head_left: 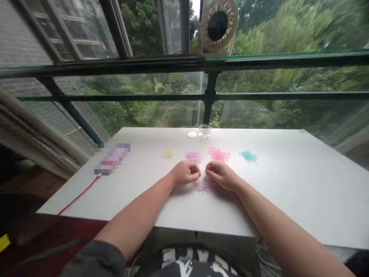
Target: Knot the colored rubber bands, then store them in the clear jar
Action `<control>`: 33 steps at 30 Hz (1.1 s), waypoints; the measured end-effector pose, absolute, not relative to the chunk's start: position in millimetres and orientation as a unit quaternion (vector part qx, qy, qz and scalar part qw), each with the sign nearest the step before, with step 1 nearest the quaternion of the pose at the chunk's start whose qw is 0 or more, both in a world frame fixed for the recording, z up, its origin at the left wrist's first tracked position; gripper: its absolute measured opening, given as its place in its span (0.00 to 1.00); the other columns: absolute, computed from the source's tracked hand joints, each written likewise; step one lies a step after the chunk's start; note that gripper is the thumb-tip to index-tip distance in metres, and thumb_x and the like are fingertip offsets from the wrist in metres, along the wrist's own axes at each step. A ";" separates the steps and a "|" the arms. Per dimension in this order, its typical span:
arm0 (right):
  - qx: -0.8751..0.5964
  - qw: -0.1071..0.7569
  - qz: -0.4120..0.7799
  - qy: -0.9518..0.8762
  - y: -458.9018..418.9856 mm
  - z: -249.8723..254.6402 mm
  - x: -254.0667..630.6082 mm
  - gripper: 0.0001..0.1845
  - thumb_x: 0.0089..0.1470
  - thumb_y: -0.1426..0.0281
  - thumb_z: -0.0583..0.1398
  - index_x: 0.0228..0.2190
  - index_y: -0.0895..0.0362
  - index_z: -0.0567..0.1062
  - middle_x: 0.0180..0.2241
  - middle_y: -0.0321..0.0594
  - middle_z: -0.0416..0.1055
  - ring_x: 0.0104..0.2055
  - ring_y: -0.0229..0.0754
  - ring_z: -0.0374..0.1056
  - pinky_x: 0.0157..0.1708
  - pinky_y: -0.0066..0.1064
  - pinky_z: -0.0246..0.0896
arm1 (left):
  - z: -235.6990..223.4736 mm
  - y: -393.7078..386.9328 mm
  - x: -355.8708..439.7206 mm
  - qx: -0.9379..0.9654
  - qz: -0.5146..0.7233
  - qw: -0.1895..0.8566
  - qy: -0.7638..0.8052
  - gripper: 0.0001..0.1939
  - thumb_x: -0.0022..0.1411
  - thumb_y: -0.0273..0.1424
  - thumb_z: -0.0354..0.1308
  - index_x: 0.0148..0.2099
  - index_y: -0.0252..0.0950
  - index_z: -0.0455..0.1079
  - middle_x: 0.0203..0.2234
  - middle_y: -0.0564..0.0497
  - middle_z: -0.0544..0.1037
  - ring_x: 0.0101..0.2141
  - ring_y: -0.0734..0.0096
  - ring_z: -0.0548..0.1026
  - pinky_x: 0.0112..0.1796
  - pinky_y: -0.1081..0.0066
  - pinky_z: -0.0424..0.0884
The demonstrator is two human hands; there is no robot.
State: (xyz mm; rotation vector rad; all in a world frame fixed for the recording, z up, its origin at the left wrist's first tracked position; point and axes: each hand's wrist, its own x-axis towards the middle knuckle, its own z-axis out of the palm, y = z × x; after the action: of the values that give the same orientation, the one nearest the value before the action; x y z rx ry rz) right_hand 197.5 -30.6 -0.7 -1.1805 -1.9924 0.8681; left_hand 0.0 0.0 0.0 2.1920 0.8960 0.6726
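Over a white table (288, 181), my left hand (186, 173) and my right hand (221, 175) face each other with a small gap between them. Both have thumb and fingers pinched together; whatever is in them is too small to make out. Just below lies a loose mixed pile of tiny pink and purple loops (202, 186), like little rubber bands. Beyond the hands sit separate heaps: pale yellow (168, 153), purple (194, 156), pink (219, 154) and turquoise (248, 155).
At the table's far edge stands a clear round jar (204, 131), its clear lid (192, 133) beside it. A blurred-out phone (115, 157) lies on the left, with a red cable (77, 198) running off the front edge. Behind is a green window railing (138, 97).
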 end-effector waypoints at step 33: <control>-0.451 0.292 0.324 -0.779 -31.1 -6.0 208.9 0.09 0.54 0.65 0.54 0.28 0.57 0.70 0.25 0.37 0.68 0.28 0.38 0.63 0.30 0.30 0.57 | -4.3 -1.7 6.2 0.839 0.292 0.306 0.343 0.06 0.53 0.31 0.56 0.33 0.34 0.72 0.24 0.53 0.76 0.26 0.78 0.71 0.30 0.79 0.66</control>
State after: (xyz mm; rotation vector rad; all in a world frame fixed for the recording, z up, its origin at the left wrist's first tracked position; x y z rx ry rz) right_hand 208.9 -31.1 -6.0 -1.2019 -2.0750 0.8639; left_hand 6.2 -1.7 -4.3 2.2196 0.9073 0.7739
